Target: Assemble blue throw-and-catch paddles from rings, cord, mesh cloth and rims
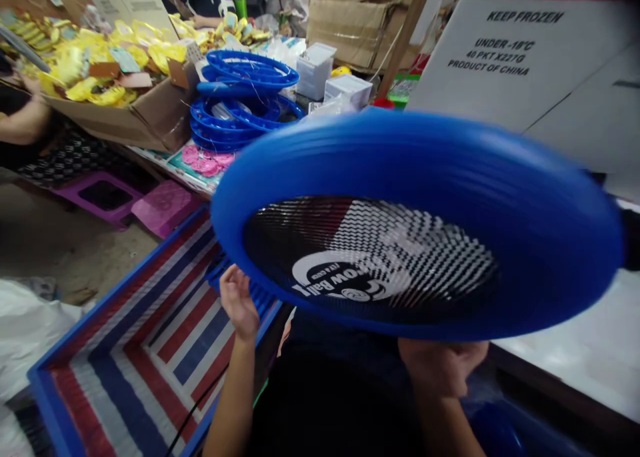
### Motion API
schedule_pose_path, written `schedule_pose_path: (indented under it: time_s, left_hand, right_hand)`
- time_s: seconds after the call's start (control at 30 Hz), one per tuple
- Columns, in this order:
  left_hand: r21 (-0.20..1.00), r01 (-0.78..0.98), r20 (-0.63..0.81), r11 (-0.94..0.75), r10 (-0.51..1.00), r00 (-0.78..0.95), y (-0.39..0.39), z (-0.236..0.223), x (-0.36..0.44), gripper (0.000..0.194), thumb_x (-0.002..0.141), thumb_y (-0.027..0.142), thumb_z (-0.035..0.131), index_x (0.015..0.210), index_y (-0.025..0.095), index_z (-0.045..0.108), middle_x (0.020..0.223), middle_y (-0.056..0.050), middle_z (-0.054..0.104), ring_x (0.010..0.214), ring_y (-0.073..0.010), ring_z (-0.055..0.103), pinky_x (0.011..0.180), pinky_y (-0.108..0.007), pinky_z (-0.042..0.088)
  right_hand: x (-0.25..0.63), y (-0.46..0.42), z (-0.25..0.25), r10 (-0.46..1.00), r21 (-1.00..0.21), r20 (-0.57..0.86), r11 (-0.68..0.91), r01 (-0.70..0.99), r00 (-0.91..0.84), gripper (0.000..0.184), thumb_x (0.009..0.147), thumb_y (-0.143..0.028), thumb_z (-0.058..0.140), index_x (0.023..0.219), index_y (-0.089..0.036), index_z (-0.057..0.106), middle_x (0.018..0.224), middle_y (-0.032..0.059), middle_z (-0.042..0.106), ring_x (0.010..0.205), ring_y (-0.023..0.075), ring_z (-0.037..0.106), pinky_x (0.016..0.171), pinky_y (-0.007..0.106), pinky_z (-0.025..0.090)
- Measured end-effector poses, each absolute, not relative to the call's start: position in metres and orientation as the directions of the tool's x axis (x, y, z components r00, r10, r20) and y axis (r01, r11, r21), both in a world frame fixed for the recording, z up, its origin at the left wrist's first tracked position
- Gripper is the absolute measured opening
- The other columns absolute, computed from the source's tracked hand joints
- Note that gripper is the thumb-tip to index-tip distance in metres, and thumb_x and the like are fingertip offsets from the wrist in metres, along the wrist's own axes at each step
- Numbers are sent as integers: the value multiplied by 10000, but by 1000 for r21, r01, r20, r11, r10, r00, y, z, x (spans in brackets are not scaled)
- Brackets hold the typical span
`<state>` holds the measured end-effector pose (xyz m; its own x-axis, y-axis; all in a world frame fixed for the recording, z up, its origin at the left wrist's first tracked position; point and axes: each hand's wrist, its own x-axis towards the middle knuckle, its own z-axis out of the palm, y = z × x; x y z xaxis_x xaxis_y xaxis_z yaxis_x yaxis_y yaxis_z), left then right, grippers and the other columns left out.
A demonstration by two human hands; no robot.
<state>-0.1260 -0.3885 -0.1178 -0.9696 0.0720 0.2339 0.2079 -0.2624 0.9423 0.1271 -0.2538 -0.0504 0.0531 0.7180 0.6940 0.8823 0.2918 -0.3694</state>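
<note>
A large blue ring (550,243) with a black mesh net (280,237) across its middle fills the centre and right, tilted and blurred. White lettering, partly readable as "Ball", is printed on the net. My right hand (443,367) is closed at the ring's lower edge; its fingertips are partly hidden by the rim. By the lower left rim is my left hand (241,303), raised with loosely bent fingers and nothing visible in it. Behind that hand, blue ribbed pieces (216,269) show at the edge of a striped-lined bin (43,377).
Blue rings (250,70) are stacked on the table, beside pink pieces (207,160). A cardboard box (160,120) holds yellow packets. White cartons (505,103) stand right. Purple stools (103,193) are at left. Another person's arm (25,120) shows at far left; someone sits behind.
</note>
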Motion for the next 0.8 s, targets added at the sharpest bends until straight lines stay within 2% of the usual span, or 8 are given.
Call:
schedule_pose_path:
  time_s: [0.03,0.1,0.2,0.37,0.5,0.63,0.7,0.8]
  left_hand:
    - [942,193,230,-273,108,-967,-385,-116,-122,438,994,580,601,1195,203,700,1120,-89,719,974,-187,720,842,-290,582]
    - [939,176,235,-297,177,-956,-378,-113,-115,453,996,582,601,1205,195,708,1206,-120,723,1030,-214,725,877,-324,595]
    - [931,140,218,-338,205,-954,-372,-111,-107,427,997,562,615,1200,198,709,1251,-121,719,1066,-214,719,912,-331,591]
    - [933,-13,79,-360,240,-968,-375,-118,-92,461,911,601,725,1204,246,708,1127,-58,737,931,-158,729,804,-251,584]
    - [892,-245,-60,-380,438,-897,-387,-120,-69,692,718,742,834,1208,265,723,1073,-66,769,1010,-246,759,888,-361,626]
    - [878,-366,-185,-309,486,-854,-396,-116,-57,728,515,572,987,1137,283,742,952,-31,786,884,-252,774,820,-376,654]
    - [869,-424,-273,-256,466,-841,-399,-113,-58,640,552,463,955,1128,276,748,851,-14,774,769,-231,763,728,-351,658]
    - [850,-472,-325,-234,472,-820,-407,-108,-66,603,599,516,841,1143,268,759,888,-53,790,786,-282,772,675,-391,669]
  right_hand:
    - [128,-250,-52,716,-465,693,361,808,79,322,895,-462,691,1090,-206,711,786,27,714,629,189,671,540,349,597]
    - [131,-244,-57,828,-774,552,466,428,97,304,833,-428,768,999,-185,694,734,18,679,573,182,643,517,349,587]
    - [141,-241,-68,963,-965,261,259,26,73,347,700,-392,889,865,-183,668,676,-6,634,542,180,606,506,351,554]
    - [138,-248,-73,999,-991,4,10,-130,43,386,598,-345,948,810,-192,665,663,-22,633,544,149,566,544,330,532]
    - [126,-251,-73,989,-925,-127,-147,-351,-79,472,740,-584,833,1027,-223,735,837,53,749,706,237,710,706,440,634]
    - [127,-250,-88,965,-890,-93,-191,-415,-244,684,780,-802,701,1167,-240,738,917,108,793,975,347,776,957,572,621]
    - [130,-246,-96,939,-893,-63,-205,-400,-339,666,781,-805,710,1129,-240,752,912,114,800,1076,369,765,1014,578,601]
    - [133,-238,-107,900,-901,-54,-230,-367,-433,627,779,-778,750,1099,-239,755,974,118,810,1152,368,746,1051,556,588]
